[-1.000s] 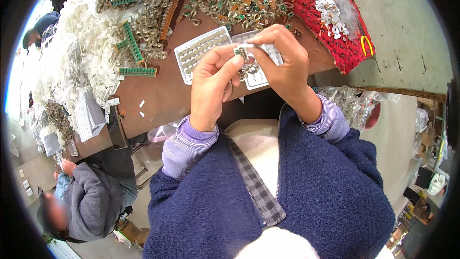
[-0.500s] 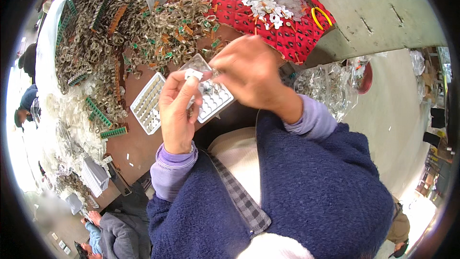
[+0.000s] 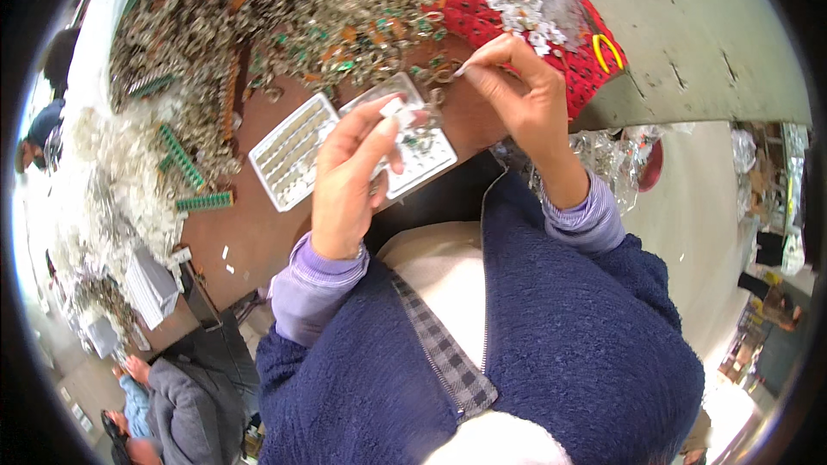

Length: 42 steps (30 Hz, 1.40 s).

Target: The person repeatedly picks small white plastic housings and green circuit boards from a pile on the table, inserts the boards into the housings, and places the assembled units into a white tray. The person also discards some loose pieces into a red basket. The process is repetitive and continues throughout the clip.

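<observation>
The right hand (image 3: 530, 103) has separated from the left hand (image 3: 346, 174); each apparently handles its own part. Left fingers grip a small white rectangular piece (image 3: 393, 107) near the brown bench's (image 3: 245, 232) front edge; right fingers pinch a thin pale sliver (image 3: 461, 71).

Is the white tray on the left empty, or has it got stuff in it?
Not empty: the left tray has rows of small greyish pieces inside.

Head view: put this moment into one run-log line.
left hand: holding small white piece; right hand: fingertips pinched, contents unclear; two white trays: on brown table, partly hidden by left hand
</observation>
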Tool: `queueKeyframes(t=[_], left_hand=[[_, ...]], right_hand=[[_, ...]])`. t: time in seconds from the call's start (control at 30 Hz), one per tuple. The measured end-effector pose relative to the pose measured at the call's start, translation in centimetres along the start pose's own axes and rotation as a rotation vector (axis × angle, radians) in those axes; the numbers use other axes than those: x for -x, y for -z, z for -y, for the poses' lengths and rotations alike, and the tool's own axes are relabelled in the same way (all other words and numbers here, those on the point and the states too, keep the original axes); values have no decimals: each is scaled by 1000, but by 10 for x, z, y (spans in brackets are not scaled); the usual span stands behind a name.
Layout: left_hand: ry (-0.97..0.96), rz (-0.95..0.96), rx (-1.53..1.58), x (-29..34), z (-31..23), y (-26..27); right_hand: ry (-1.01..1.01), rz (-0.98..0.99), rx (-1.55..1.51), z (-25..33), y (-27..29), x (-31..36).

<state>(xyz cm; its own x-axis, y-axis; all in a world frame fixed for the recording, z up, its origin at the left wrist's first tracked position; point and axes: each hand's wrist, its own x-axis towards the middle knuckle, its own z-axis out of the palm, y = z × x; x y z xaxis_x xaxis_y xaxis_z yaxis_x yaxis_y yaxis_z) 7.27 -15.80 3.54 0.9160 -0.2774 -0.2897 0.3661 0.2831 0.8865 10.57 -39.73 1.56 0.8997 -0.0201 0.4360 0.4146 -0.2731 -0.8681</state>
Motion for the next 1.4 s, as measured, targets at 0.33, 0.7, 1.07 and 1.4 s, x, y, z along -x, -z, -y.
queueKeyframes(t=[0.33,0.7,1.07,1.4], left_hand=[[-70,-21,86,12,4,14],[-102,-11,-267,7,-4,4],[-237,-162,-315,22,23,22],[-401,-194,-710,26,22,18]], right_hand=[[318,106,73,25,-57,11],[430,218,196,30,-28,12],[362,311,538,3,-53,36],[423,218,525,0,-63,8]])
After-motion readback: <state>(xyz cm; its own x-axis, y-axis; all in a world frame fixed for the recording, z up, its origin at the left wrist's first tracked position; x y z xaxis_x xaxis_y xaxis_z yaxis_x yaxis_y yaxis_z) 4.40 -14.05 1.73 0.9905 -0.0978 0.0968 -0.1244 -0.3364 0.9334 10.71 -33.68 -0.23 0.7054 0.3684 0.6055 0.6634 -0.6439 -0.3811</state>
